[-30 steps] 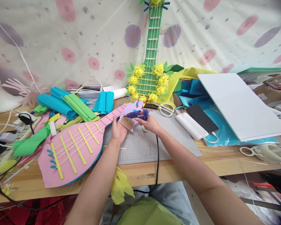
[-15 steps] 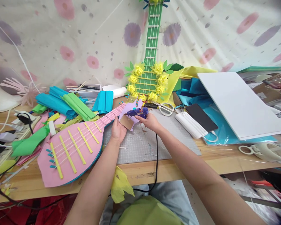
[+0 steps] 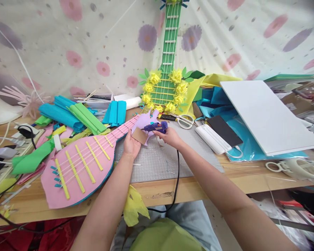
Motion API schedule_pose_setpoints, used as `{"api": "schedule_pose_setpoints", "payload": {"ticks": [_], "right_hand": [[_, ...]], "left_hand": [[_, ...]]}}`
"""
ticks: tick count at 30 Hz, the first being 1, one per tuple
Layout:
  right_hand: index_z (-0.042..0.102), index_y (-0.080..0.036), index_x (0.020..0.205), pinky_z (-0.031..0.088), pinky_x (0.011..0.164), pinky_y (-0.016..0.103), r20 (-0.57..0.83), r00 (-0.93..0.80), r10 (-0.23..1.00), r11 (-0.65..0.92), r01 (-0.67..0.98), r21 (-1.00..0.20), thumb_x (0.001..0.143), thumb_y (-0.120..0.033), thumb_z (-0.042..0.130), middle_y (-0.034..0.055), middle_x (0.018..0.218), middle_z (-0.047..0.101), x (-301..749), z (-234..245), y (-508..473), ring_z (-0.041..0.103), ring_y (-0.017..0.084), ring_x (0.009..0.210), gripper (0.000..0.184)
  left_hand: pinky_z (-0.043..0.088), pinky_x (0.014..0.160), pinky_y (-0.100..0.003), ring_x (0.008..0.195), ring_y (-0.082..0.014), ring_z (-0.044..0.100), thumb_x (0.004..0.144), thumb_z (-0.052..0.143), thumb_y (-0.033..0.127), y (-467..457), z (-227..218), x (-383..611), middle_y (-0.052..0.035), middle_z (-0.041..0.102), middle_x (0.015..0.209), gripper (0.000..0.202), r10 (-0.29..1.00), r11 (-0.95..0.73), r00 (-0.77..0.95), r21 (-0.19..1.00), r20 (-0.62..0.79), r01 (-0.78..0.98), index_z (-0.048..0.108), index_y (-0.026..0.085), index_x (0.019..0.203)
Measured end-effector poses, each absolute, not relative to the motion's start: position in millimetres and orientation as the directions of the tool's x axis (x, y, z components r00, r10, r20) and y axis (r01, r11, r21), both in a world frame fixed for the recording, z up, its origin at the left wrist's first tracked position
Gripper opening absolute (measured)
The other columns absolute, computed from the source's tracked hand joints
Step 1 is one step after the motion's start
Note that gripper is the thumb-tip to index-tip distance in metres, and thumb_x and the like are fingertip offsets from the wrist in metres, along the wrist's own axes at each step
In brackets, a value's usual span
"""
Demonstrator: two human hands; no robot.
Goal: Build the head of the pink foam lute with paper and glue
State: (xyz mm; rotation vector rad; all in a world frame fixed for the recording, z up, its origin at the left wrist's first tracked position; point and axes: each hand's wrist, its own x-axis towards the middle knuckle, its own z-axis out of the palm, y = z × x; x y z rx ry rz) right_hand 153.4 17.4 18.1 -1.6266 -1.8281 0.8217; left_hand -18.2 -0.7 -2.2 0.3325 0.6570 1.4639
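Observation:
My left hand (image 3: 131,146) is closed on a small brown cardboard piece (image 3: 139,136), gripping it by its left edge. In my right hand (image 3: 172,137) is a dark blue hot glue gun (image 3: 158,127), its nozzle pointing left over the cardboard's upper edge. A cut lilac paper shape (image 3: 146,120) lies behind both, at the neck end of a pink paper lute (image 3: 78,167) with yellow frets and white strings. The glue gun's black cord (image 3: 177,174) hangs down over the table edge. My fingertips under the cardboard are hidden.
A grey cutting mat (image 3: 151,170) lies under my hands. Scissors (image 3: 185,122) and a white power strip with a black phone (image 3: 225,130) lie to the right, near a white board (image 3: 267,115). A green flowered instrument (image 3: 170,52) stands behind. Crepe paper rolls (image 3: 62,111) pile up left.
The glue gun has shifted slightly right, and more of the cardboard's face shows. My left hand keeps its hold with hardly any movement.

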Motion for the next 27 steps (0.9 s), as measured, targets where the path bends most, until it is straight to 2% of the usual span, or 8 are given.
{"api": "schedule_pose_setpoints", "payload": {"ticks": [5, 11, 17, 22, 27], "right_hand": [[0.064, -0.02, 0.07, 0.035, 0.049, 0.025, 0.023, -0.121, 0.992, 0.099, 0.67, -0.736, 0.072, -0.058, 0.056, 0.0019, 0.055, 0.058, 158, 17, 15, 0.052, 0.015, 0.051, 0.039], [0.067, -0.02, 0.09, 0.036, 0.049, 0.024, 0.041, -0.136, 0.99, 0.123, 0.678, -0.725, 0.073, -0.06, 0.055, 0.0005, 0.056, 0.059, 167, 12, 11, 0.053, 0.014, 0.051, 0.045], [0.062, -0.021, 0.109, 0.038, 0.052, 0.024, 0.018, -0.144, 0.989, 0.113, 0.686, -0.718, 0.075, -0.055, 0.056, 0.0001, 0.06, 0.061, 175, 12, 7, 0.055, 0.015, 0.053, 0.048], [0.064, -0.019, 0.104, 0.041, 0.057, 0.025, 0.02, -0.146, 0.989, 0.12, 0.722, -0.681, 0.076, -0.054, 0.056, 0.003, 0.067, 0.065, 180, 11, 6, 0.059, 0.016, 0.06, 0.045], [0.066, -0.02, 0.1, 0.04, 0.058, 0.025, 0.034, -0.168, 0.985, 0.147, 0.724, -0.674, 0.075, -0.056, 0.055, 0.003, 0.069, 0.065, 181, 11, 4, 0.058, 0.016, 0.062, 0.045]], "left_hand": [[0.044, 0.094, -0.038, 0.102, -0.0212, 0.061, 0.092, 0.034, 0.038, -1, -1, -19, -0.0128, 0.065, 0.108, 0.041, 0.978, 0.105, -0.021, 0.571, -0.209, -0.814, 0.06, 0.01, 0.107], [0.044, 0.096, -0.04, 0.109, -0.0226, 0.057, 0.091, 0.037, 0.037, -1, -1, -19, -0.0139, 0.063, 0.114, 0.039, 0.972, 0.106, -0.036, 0.567, -0.233, -0.817, 0.059, 0.01, 0.108], [0.044, 0.097, -0.04, 0.115, -0.0228, 0.054, 0.089, 0.04, 0.03, 2, -4, -21, -0.0135, 0.059, 0.121, 0.033, 0.967, 0.092, -0.056, 0.546, -0.247, -0.832, 0.06, 0.011, 0.107], [0.04, 0.101, -0.043, 0.118, -0.0234, 0.051, 0.09, 0.039, 0.029, 3, -4, -22, -0.0137, 0.058, 0.124, 0.034, 0.96, 0.116, -0.041, 0.529, -0.276, -0.841, 0.059, 0.01, 0.109], [0.04, 0.102, -0.042, 0.115, -0.0217, 0.054, 0.089, 0.039, 0.021, 5, -3, -23, -0.0133, 0.062, 0.117, 0.032, 0.949, 0.143, -0.023, 0.493, -0.315, -0.858, 0.058, 0.009, 0.112]]}}
